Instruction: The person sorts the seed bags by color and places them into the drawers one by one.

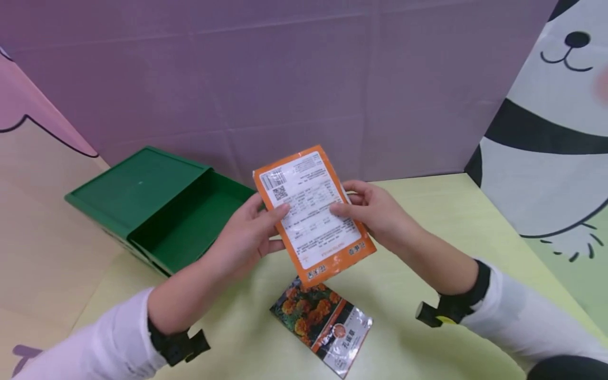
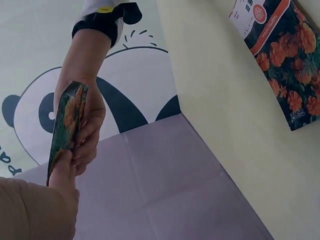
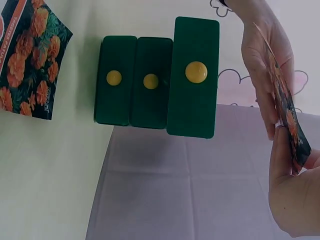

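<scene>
A flower seed packet (image 1: pixel 315 232), orange-bordered with a white printed back, is held up between both hands. My left hand (image 1: pixel 247 229) pinches its left edge, thumb on the printed back and fingers behind. On the opposite edge, my right hand (image 1: pixel 382 214) grips it the same way. From the left wrist, the packet (image 2: pixel 67 120) shows edge-on with its flower-picture front. Below the hands, a second seed packet (image 1: pixel 328 327) with orange marigolds lies face up on the table.
Left of the hands stands a green drawer box (image 1: pixel 142 184), its top drawer pulled out. Three drawer fronts with yellow knobs (image 3: pixel 196 72) show in the right wrist view. A purple backdrop (image 1: pixel 285 79) rises behind the pale table (image 1: pixel 427 327).
</scene>
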Demonstrator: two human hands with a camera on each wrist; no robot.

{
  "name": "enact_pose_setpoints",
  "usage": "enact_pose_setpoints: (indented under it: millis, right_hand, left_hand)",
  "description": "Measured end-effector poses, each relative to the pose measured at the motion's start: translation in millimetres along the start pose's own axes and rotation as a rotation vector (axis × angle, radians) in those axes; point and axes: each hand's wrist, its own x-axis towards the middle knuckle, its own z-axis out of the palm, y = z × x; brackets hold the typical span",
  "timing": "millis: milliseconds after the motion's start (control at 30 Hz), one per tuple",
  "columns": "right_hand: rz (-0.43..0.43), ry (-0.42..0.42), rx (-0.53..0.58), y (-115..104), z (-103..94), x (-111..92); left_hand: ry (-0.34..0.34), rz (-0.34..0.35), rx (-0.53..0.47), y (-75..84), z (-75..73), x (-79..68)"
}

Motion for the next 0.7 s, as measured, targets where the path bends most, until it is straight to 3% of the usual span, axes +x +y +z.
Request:
enact_pose_setpoints:
  millis: [233,533,700]
  right_hand:
    - [-0.001,-0.022,-0.007,1.3,3.3,-4.1]
    - [-0.017,-0.001,0.021,1.3,3.9,-5.0]
    - [-0.016,-0.009,0.033,1.1,3.6,-4.7]
  left_hand:
    - [0.106,-0.072,0.049,-5.0,-0.5,0.7]
    - [0.078,-0.101,0.077,-10.4,0.0,3.6]
    - [0.101,-0.115,0.077,-11.9,0.2,4.9]
